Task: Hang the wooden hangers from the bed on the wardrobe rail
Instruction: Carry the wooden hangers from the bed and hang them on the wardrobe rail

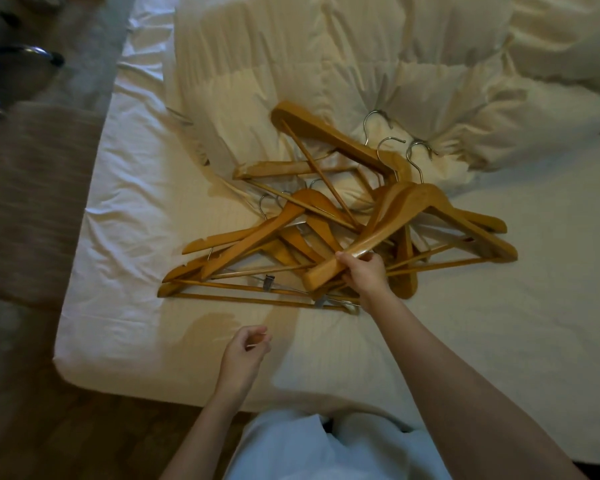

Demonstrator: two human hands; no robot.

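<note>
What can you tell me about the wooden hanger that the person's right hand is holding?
The wooden hanger is honey-coloured, glossy wood with broad curved shoulders, a thin lower bar and a silver metal hook that points toward the rumpled duvet. It lies tilted on top of the tangled pile of hangers on the bed. The right hand has its grip closed around the near shoulder end. The left hand hovers empty, away from it.
</note>
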